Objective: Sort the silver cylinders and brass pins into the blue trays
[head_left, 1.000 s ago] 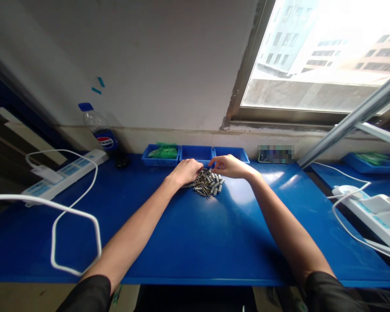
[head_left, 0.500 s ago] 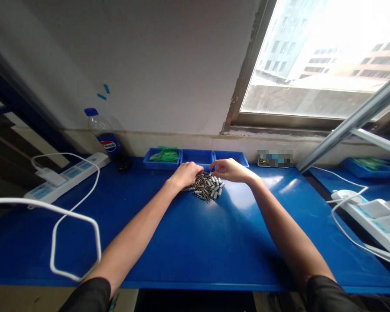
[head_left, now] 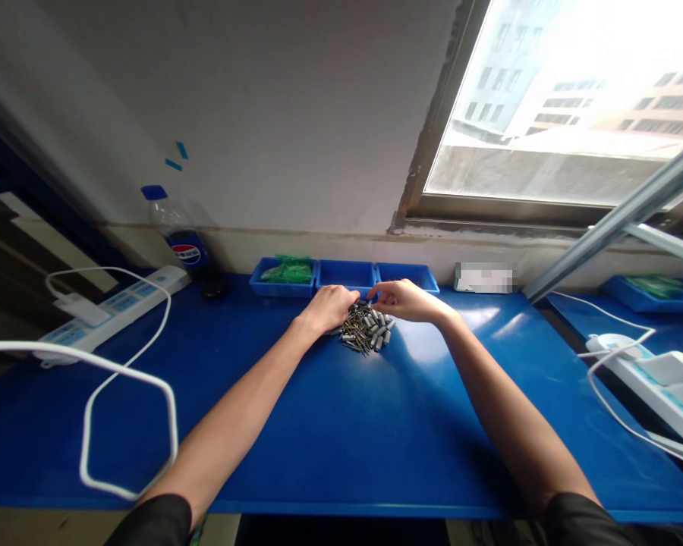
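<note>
Head view: metal parts [head_left: 369, 331] heaped on the desk [head_left: 330, 432].
Left hand [head_left: 331, 309]: curled at their left, grip hidden — cannot tell.
Right hand [head_left: 405, 301]: fingers bent at their right, hold unclear.
Picking: seemingly the step — next move calls for a fine pinch.

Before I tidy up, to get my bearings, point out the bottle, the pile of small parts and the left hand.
Bottle [head_left: 187, 252]: head view, its label.
Pile of small parts [head_left: 366, 331]: head view, its middle.
Left hand [head_left: 330, 308]: head view, back of the hand.
</note>
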A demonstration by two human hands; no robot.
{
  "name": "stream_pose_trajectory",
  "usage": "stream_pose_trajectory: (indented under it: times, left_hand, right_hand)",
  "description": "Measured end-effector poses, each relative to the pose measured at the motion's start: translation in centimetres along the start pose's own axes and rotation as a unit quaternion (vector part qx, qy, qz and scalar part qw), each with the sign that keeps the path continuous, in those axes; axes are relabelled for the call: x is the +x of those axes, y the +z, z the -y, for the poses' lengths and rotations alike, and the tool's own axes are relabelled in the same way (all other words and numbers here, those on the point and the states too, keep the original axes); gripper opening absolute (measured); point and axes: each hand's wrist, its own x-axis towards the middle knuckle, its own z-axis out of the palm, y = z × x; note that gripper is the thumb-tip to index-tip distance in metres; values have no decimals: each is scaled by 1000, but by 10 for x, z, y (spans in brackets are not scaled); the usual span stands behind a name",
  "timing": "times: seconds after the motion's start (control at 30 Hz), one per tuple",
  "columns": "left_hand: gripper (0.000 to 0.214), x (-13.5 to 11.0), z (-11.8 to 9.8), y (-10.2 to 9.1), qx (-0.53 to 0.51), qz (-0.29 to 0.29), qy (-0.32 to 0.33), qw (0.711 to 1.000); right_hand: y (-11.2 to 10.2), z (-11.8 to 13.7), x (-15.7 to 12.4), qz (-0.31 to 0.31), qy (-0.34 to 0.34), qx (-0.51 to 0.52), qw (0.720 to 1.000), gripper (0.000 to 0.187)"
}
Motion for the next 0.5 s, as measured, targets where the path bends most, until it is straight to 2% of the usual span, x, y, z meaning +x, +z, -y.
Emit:
stream_pose_trajectory:
  times: [0.27, 0.5]
  left_hand:
    - [24, -1, -3, -10, -19, 14, -8, 1000]
    - [23, -4, 13, -21, -89, -13, -22, 996]
  right_hand:
    - [3, -6, 2, 4, 0, 0, 1000, 27]
    - [2, -8, 2, 10, 10, 9, 1000, 25]
